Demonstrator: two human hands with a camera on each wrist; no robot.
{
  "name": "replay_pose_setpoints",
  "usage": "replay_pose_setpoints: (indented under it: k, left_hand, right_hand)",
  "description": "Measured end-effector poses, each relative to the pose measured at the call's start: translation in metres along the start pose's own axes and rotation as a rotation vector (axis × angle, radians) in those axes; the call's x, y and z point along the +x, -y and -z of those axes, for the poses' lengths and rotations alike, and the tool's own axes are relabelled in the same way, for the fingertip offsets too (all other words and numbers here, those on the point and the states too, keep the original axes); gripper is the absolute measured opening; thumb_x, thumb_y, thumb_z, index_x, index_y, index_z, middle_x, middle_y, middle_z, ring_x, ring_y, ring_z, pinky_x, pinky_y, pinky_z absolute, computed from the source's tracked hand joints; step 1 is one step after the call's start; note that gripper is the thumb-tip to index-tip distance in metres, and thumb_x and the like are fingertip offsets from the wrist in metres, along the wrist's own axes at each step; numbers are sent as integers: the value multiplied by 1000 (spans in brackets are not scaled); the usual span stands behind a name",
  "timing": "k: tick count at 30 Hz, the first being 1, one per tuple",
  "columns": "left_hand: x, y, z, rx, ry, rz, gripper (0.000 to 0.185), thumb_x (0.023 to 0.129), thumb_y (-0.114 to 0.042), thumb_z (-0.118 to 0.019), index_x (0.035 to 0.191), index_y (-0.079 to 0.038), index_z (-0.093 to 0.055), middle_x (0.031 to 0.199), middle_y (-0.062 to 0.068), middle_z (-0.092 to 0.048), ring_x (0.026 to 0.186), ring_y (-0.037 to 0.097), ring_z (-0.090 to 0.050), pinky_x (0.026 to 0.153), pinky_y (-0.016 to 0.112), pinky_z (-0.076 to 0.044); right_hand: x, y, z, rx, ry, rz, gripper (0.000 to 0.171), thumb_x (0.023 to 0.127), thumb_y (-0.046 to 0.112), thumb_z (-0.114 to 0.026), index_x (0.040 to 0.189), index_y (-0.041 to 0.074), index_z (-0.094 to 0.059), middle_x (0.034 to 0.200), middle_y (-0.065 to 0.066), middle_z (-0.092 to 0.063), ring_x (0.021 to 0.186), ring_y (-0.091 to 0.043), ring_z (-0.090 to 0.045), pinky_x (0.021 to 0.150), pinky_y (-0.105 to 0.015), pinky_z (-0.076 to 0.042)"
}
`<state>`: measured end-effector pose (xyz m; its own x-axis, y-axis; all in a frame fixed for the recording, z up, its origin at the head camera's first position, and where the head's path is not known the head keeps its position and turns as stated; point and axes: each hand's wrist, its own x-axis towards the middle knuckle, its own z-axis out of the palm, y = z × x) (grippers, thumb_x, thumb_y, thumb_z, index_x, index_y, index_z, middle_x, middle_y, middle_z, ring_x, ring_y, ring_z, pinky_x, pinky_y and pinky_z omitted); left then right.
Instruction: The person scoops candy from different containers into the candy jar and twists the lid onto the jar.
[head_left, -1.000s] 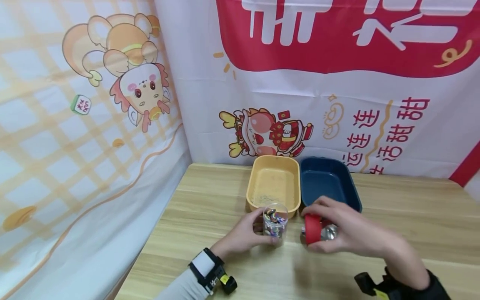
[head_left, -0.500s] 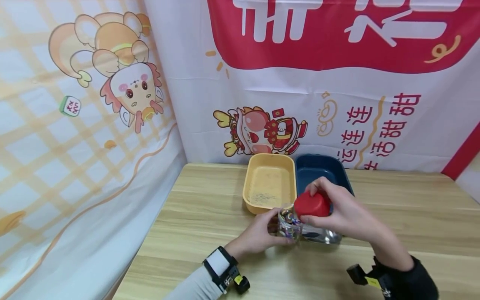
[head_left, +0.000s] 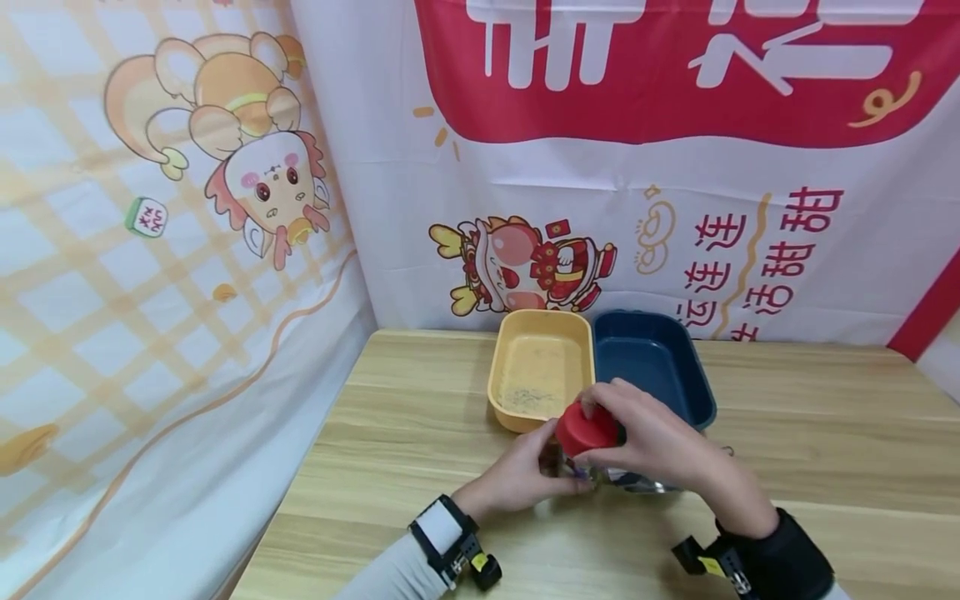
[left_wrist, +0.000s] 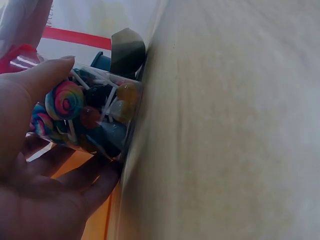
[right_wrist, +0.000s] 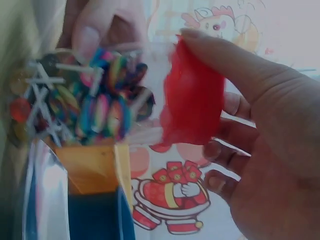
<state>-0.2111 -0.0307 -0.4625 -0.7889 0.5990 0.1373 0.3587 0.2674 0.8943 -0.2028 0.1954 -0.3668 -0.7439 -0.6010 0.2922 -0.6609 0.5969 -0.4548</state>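
The red-and-white banner [head_left: 675, 167] on the back wall carries red Chinese characters at its right side, in two slanted columns: "连连" and "甜甜" are legible, with "活" below them. Large white characters on its red field at the top are cropped and cannot be read. The small mahjong tile [head_left: 146, 217] printed on the checked cloth [head_left: 112, 292] at left bears marks too small to make out.

The right hand [head_left: 645, 437] now holds the red lid [head_left: 587, 429] directly over the mouth of the clear jar of lollipops [head_left: 570, 468], lower and further left than half a second ago, when it hung above the blue tray [head_left: 660, 367]. A second ago the lid stood on edge beside the jar. The left hand [head_left: 517, 479] grips the jar slightly nearer the yellow tray [head_left: 536, 371].
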Motion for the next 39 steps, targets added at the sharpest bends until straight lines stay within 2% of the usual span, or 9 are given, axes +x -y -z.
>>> replay_pose_setpoints:
  k: [10,13,20,23,26,29,32,35,39]
  left_hand:
    - [3,-1,-1,62,57,-51,71,94,-41,-73,152,-46,-32,145,-18,-51,125,5,-54,110,29,-46]
    - [3,-2,-2,70,66,-43,68,95,-41,-73,151,-45,-35,143,-18,-53,124,3,-54,109,27,-46]
    - [2,-2,-6,55,65,-42,60,95,-32,-74,146,-35,-44,135,-15,-59,115,3,-58,104,23,-49]
    - [2,0,-7,48,75,-59,61,95,-30,-75,147,-34,-43,137,-14,-58,118,3,-58,106,23,-48]
    - [1,0,-7,26,85,-53,67,94,-29,-75,150,-37,-39,140,-15,-57,119,4,-58,107,24,-48]
    - [-1,-1,-6,10,80,-27,69,94,-30,-76,150,-41,-38,140,-16,-58,120,4,-58,109,26,-47]
    - [-1,-2,-4,28,76,-24,68,94,-32,-76,150,-42,-38,141,-17,-57,125,4,-55,113,28,-43]
    - [-2,-3,-4,19,74,-27,69,94,-32,-75,151,-43,-38,142,-16,-56,127,5,-55,113,29,-43]
    - [-4,-5,-3,-15,67,-14,69,94,-30,-76,150,-43,-39,141,-16,-57,122,6,-57,109,28,-45]
  right_hand:
    - [-2,4,-1,-54,59,-5,54,81,41,-87,130,29,-66,123,11,-64,106,-14,-52,81,-31,-55]
    - [-2,10,-7,-189,20,-63,58,81,52,-83,130,23,-68,113,3,-61,89,-13,-56,68,-26,-52]
    - [2,30,-37,-547,-166,-317,63,88,70,-58,93,7,-62,79,-7,-50,52,-21,-44,42,-30,-35]
    - [-3,39,-33,-529,-111,-391,76,87,80,-53,93,5,-61,78,-7,-50,52,-23,-45,42,-32,-35]
    - [-10,43,-17,-394,15,-410,92,80,88,-51,116,5,-66,94,-8,-57,61,-22,-52,47,-32,-40]
    - [-16,42,4,-242,115,-364,95,82,83,-56,146,13,-56,130,-11,-59,88,-25,-63,59,-33,-51]
    - [-21,35,20,-137,176,-255,84,89,66,-65,156,21,-45,148,-8,-51,107,-25,-61,70,-33,-55]
    - [-21,29,22,-131,184,-186,73,90,52,-74,152,20,-51,130,-1,-64,97,-17,-62,68,-27,-52]
    - [-13,28,6,-273,120,-202,76,82,61,-77,138,12,-60,103,1,-70,78,-11,-59,59,-23,-49]
